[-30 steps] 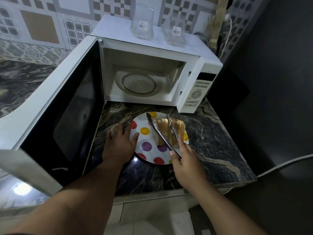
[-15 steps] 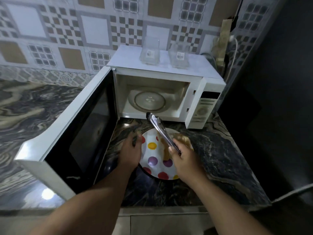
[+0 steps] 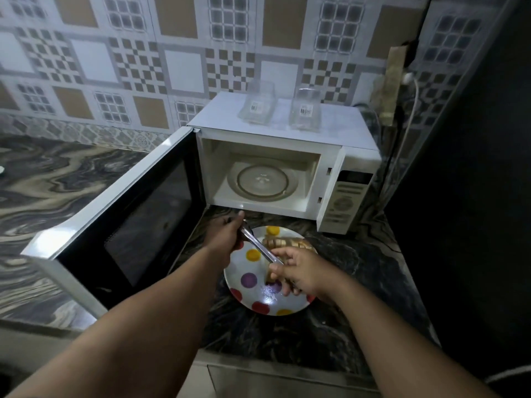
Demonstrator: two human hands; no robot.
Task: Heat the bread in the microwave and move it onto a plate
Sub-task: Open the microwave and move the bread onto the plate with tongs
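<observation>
Sliced bread lies on a white plate with coloured dots, on the dark marble counter in front of the microwave. Its door stands wide open to the left, and the glass turntable inside is bare. Metal tongs slant across the plate's left half, above the bread. My left hand grips their far end by the plate's far-left rim. My right hand pinches their near end over the plate and hides part of the bread.
Two clear glass containers stand on top of the microwave. A white cord hangs at the wall to the right. A dark panel closes off the right side. The marble counter runs away to the left behind the door.
My left hand left the plate's rim and took hold of the tongs' far end. The tongs came off the bread and shifted left. The view pulled back and up.
</observation>
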